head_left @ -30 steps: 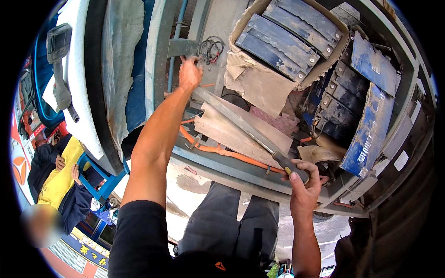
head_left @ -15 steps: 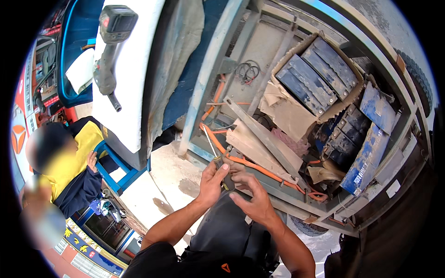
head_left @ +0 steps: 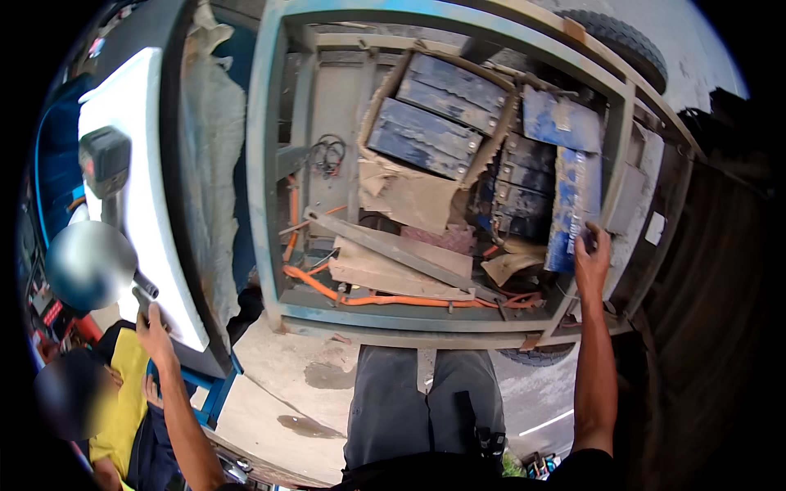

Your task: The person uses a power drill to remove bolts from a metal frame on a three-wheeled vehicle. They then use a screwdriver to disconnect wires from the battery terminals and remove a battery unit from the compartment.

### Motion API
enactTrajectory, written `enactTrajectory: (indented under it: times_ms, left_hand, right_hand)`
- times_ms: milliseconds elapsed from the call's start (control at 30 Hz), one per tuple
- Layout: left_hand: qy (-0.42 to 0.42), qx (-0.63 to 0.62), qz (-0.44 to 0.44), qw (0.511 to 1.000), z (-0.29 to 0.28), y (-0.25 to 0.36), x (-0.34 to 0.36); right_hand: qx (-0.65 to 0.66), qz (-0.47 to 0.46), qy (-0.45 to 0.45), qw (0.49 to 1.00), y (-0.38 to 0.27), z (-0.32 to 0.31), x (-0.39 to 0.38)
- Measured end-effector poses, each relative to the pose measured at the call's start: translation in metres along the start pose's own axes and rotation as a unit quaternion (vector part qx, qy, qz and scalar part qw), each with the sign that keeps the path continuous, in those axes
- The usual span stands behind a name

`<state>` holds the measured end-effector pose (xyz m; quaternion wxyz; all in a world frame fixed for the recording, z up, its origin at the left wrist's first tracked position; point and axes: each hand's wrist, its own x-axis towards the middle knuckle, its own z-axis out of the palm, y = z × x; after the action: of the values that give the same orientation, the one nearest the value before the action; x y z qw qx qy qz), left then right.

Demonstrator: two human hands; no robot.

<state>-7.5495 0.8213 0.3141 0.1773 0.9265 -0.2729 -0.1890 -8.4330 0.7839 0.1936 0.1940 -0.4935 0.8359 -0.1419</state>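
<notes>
My left hand (head_left: 154, 334) reaches out at far left, to the end of a cordless power tool (head_left: 106, 160) lying on a white panel (head_left: 168, 270). Its fingers are closed around something dark that I cannot make out, just below the tool's tip. At the right, my right hand (head_left: 593, 260) has its thumb and bent fingers on the lower end of a worn blue cardboard flap (head_left: 571, 211). Beside that flap stand several dirty dark batteries (head_left: 524, 184). Further blue-black batteries (head_left: 426, 137) sit in a torn cardboard box (head_left: 372, 131).
A metal frame (head_left: 426, 329) surrounds the battery bay. Inside lie an orange conduit (head_left: 368, 300), a metal bar (head_left: 385, 250), cardboard pieces (head_left: 409, 274) and coiled dark wire (head_left: 327, 155). A person in yellow and navy (head_left: 119, 409) is at lower left. Tires (head_left: 622, 41) show beyond the frame.
My hands, together on a screwdriver before, have parted: the left went to the power tool, the right to the blue flap. The screwdriver is not clearly visible now. The view has turned.
</notes>
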Motion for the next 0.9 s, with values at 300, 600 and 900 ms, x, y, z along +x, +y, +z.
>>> enactTrajectory:
  times_ms: [300,600,900]
  left_hand:
    - [0.023,0.119,0.175,0.977,-0.023,0.000,-0.013]
    - [-0.123,0.009,0.466,0.876,0.083,0.150,-0.251]
    - [-0.554,-0.357,-0.159,0.735,0.236,0.191,-0.377]
  right_hand:
    - [-0.001,0.162,0.035,0.986,0.016,-0.024,0.012]
    - [0.532,0.262,-0.121,0.796,-0.044,-0.063,-0.002]
    - [0.489,0.152,-0.368,0.776,-0.144,-0.015,-0.158]
